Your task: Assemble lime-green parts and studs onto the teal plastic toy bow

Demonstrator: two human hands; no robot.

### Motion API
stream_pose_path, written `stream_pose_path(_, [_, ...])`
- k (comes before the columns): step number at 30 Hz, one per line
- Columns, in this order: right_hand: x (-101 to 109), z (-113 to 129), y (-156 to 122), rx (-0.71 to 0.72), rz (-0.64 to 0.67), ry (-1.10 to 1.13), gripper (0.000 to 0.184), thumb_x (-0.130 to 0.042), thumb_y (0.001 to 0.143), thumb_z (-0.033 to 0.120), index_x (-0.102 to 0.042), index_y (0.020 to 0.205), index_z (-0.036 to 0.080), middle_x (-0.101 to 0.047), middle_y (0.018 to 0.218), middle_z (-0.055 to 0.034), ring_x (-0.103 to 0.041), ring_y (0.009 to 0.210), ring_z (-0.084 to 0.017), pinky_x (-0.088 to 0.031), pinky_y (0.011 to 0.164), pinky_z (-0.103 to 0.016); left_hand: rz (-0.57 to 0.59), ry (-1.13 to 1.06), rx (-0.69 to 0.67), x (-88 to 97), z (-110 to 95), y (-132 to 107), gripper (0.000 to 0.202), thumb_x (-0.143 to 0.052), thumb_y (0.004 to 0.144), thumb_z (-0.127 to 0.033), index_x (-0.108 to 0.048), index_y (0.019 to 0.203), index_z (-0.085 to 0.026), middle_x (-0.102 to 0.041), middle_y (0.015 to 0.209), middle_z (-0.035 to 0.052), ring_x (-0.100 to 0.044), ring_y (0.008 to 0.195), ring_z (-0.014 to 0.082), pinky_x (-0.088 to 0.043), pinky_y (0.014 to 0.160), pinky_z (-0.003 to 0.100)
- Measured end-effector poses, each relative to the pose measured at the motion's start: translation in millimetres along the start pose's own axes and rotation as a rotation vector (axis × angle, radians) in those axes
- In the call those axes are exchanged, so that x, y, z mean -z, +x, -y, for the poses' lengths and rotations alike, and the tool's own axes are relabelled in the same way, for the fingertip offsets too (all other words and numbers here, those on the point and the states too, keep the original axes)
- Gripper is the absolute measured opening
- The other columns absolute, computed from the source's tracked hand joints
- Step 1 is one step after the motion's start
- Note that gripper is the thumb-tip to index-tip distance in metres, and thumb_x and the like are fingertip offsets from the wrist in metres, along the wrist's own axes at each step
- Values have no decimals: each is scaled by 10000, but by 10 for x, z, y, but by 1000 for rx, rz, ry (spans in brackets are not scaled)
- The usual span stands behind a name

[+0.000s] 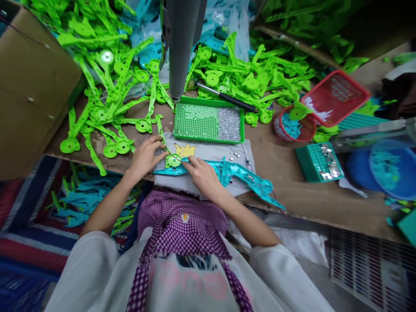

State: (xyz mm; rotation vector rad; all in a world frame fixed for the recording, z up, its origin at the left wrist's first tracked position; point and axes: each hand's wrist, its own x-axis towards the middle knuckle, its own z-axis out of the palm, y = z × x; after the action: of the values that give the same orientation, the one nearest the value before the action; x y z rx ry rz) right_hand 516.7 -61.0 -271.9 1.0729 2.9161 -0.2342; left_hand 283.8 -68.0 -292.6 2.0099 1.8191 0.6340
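On a grey cloth (208, 188) with a yellow cartoon print lies a bright green plastic part (173, 160) with a round disc end. My left hand (147, 154) has its fingertips closed at the narrow arm of this part. Across it runs a thin dark wire (173, 155), towards the fingers of my right hand (202, 175), which are pinched together just right of the disc. Under my right hand a long turquoise plastic part (240, 171) stretches along the table's front edge. The exact contact of the fingertips is too small to see clearly.
A green tray (209, 138) of small metal pieces stands behind the cloth, below a grey vertical tool column (183, 47). Green parts (107, 95) heap up behind. At right are a red basket (294, 125), a teal box (320, 162) of metal discs and a blue bowl (364, 171).
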Motion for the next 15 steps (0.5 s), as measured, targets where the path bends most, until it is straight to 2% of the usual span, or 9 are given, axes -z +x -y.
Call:
stream_pose_path(4, [-4,-18,5,5,5,-12,269,-411,951,85,-627,1094,154,-620,1030,-123,-532,837,-208,-386,692,-337,-21,-103,30,5,-34,-134,337,-678,860,-402,-672,1142,-218,-563,1373,98,-550,1254,266,-455,1055,462])
stream_pose_path(8, [24,-35,14,28,8,-16,257,-420,951,95,-628,1090,159,-622,1043,-126,-527,844,-213,-365,721,-349,-180,-176,109,89,-233,-160,357,-677,855,-433,-675,1154,-238,-582,1346,84,-548,1258,264,-445,1061,482])
stream_pose_path(13, [88,-62,4,57,39,-81,293,-396,975,123,-620,1162,153,-626,1085,-126,-548,834,-208,-311,773,-365,-212,-317,9,330,-606,274,217,-668,866,-345,-710,1026,-205,-701,1042,45,-647,964,181,-522,880,332])
stream_pose_path(15, [106,-77,-5,53,50,-86,306,-389,983,130,-618,1183,157,-627,1100,-123,-559,840,-206,-291,785,-369,-201,-316,-46,342,-699,423,166,-649,876,-297,-712,988,-191,-703,970,38,-640,901,169,-516,849,317])
